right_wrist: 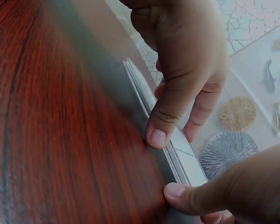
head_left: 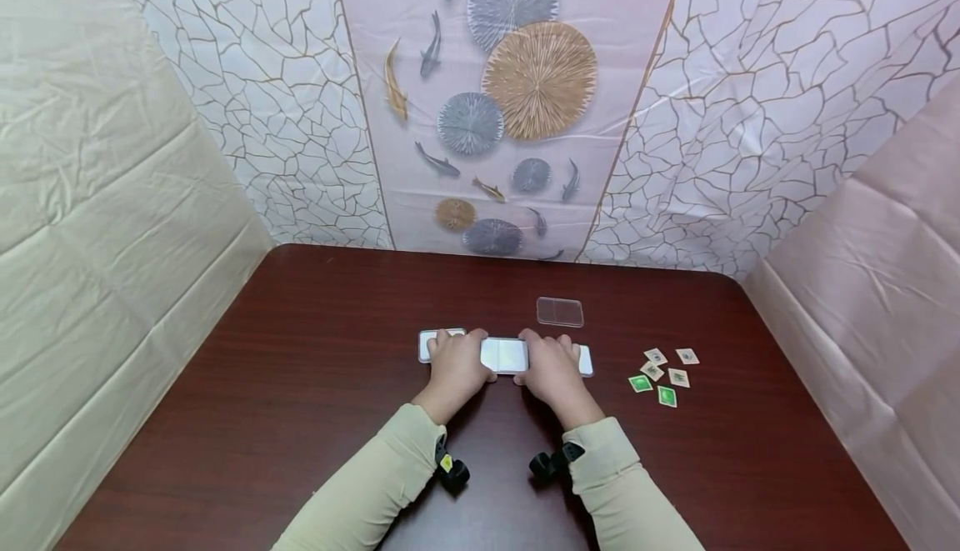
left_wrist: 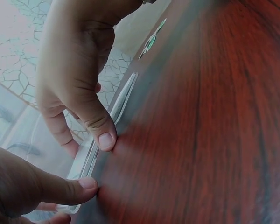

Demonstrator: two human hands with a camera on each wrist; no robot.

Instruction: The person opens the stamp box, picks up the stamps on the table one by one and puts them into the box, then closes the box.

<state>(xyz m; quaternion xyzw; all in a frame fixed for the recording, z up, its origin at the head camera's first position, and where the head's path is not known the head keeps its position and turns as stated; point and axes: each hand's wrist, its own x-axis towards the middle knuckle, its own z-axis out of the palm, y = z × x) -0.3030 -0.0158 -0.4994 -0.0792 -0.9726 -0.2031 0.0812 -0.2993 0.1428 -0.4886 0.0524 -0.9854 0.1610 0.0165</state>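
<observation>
A thin, flat white case with a clear rim point(head_left: 504, 356) lies at the middle of the table, between the two hands. My left hand point(head_left: 456, 365) grips its left end, thumb along the near edge and fingers over the far side. At the right end my right hand point(head_left: 552, 365) holds it the same way. In the right wrist view, the case's edge point(right_wrist: 176, 161) shows stacked thin layers between the thumbs. A white piece point(head_left: 426, 344) sticks out beyond the left hand, and another white piece point(head_left: 586, 361) beyond the right; the hands partly hide both.
A clear, see-through flat cover point(head_left: 559, 312) lies behind the right hand. Several small square tiles are scattered to the right, some pale point(head_left: 678, 378) and two green point(head_left: 667, 397). Patterned cloth point(head_left: 540, 84) hangs behind the dark wooden table point(head_left: 300, 418).
</observation>
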